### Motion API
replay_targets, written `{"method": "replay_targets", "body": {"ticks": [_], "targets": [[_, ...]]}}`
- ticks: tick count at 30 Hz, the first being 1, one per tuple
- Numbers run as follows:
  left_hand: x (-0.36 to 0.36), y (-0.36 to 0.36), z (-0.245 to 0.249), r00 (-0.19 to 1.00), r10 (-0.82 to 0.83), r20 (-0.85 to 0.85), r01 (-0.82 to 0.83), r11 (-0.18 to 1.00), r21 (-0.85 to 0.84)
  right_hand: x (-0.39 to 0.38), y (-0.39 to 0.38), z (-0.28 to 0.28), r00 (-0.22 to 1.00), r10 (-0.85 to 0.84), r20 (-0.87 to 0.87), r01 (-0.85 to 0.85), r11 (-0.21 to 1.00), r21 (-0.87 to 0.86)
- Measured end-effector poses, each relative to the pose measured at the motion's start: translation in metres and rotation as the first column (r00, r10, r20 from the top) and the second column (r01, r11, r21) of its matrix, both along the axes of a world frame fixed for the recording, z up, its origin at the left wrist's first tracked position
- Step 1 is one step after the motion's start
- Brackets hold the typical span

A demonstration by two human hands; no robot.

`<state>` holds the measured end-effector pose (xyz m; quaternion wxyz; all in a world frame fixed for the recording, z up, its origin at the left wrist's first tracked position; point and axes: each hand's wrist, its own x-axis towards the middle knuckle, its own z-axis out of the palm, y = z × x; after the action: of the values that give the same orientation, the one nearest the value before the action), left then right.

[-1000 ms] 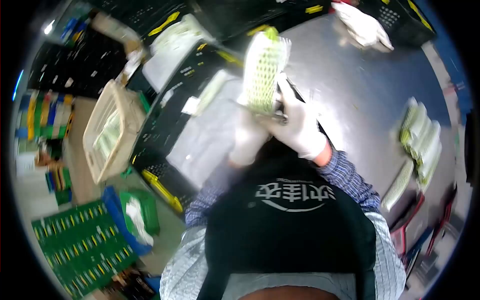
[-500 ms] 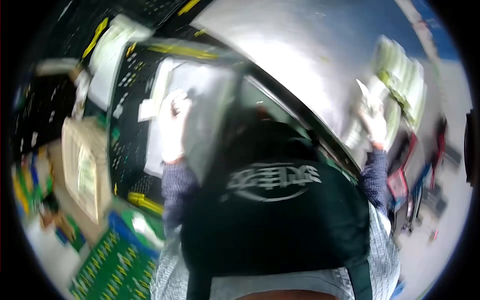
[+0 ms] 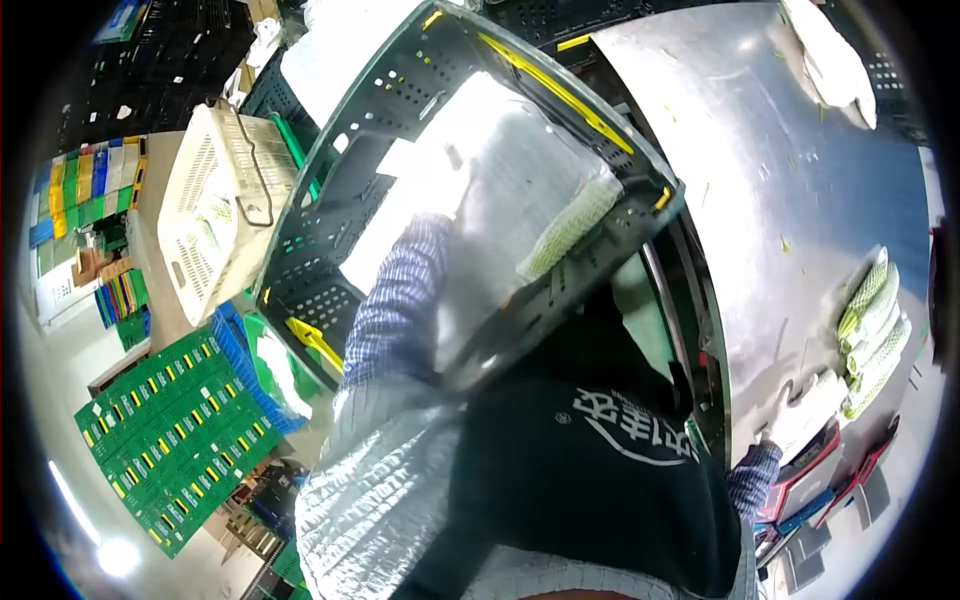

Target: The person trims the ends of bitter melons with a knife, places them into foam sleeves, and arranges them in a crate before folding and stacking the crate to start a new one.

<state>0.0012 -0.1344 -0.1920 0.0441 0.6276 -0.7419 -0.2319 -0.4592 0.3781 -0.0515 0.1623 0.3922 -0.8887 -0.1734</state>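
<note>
My left hand [image 3: 440,182], in a white glove, reaches into a dark green plastic crate [image 3: 400,95] over its pale sheet liner [image 3: 500,200]. Glare washes out its fingers. One pale green vegetable in a foam net sleeve [image 3: 572,228] lies along the liner's right side. On the metal table, my gloved right hand [image 3: 777,412] is closed around the near end of a white-sleeved vegetable [image 3: 812,415]. Several more net-sleeved vegetables [image 3: 872,320] lie in a group just beyond it.
Left of the crate stands a cream plastic basket [image 3: 200,250] with a wire handle. The steel tabletop [image 3: 740,200] carries leaf scraps and a white bundle [image 3: 830,60] at its far end. Stacked green crates [image 3: 180,430] and a blue crate [image 3: 255,365] are at lower left.
My view has turned, so the crate appears higher and slanted. The sleeved vegetable inside it now shows clearly. My right hand appears lower, at the near side of the vegetable group.
</note>
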Motion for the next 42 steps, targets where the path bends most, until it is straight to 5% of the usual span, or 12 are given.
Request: {"method": "replay_targets", "body": {"ticks": [1,3,5,8,18,24,28,31,33,35,38,42], "targets": [[-0.004,-0.019,-0.016,0.999,0.047,-0.015,-0.049,0.985,-0.166,0.003,-0.003,-0.003,0.998,-0.04,0.055,0.038,0.998,0.046],[-0.013,-0.047,-0.014,0.981,0.167,0.097,-0.175,0.981,0.082,0.021,-0.009,-0.009,0.969,-0.182,0.167,0.18,0.983,0.026],[-0.007,-0.053,-0.039,0.964,0.067,0.258,-0.068,0.998,-0.005,0.023,0.005,-0.017,0.864,-0.233,0.446,0.313,0.943,-0.115],[-0.019,-0.039,-0.021,0.87,-0.012,0.492,0.041,0.998,-0.048,0.027,0.023,-0.019,0.887,-0.205,0.414,0.266,0.959,-0.095],[0.002,-0.013,-0.12,0.971,0.194,-0.138,-0.174,0.974,0.145,0.062,-0.07,0.005,0.839,-0.077,0.538,0.17,0.978,-0.124],[0.031,0.038,-0.042,0.77,0.445,-0.458,-0.245,0.868,0.432,0.061,-0.129,-0.001,0.712,0.201,0.672,0.157,0.888,-0.432],[0.028,0.085,0.054,0.641,0.551,-0.534,-0.245,0.806,0.538,0.092,-0.208,0.025,0.413,0.471,0.779,0.161,0.804,-0.572],[0.029,0.107,0.08,0.706,0.153,-0.691,-0.03,0.982,0.186,0.15,-0.289,0.063,0.266,0.589,0.763,0.031,0.786,-0.617],[0.016,0.107,0.042,0.399,0.098,-0.912,-0.047,0.995,0.086,0.181,-0.338,0.063,0.121,0.824,0.554,-0.2,0.567,-0.799],[-0.001,0.108,0.123,0.683,0.193,-0.705,-0.135,0.981,0.137,0.222,-0.379,0.083,-0.104,0.93,0.351,-0.093,0.343,-0.935],[-0.008,0.104,0.148,0.599,-0.146,-0.788,-0.095,0.964,-0.25,0.261,-0.408,0.119,-0.249,0.89,0.381,-0.175,0.346,-0.922],[-0.001,0.109,0.189,0.234,-0.052,-0.971,0.106,0.994,-0.027,0.279,-0.423,0.124,-0.41,0.843,0.349,-0.115,0.331,-0.936]]}}
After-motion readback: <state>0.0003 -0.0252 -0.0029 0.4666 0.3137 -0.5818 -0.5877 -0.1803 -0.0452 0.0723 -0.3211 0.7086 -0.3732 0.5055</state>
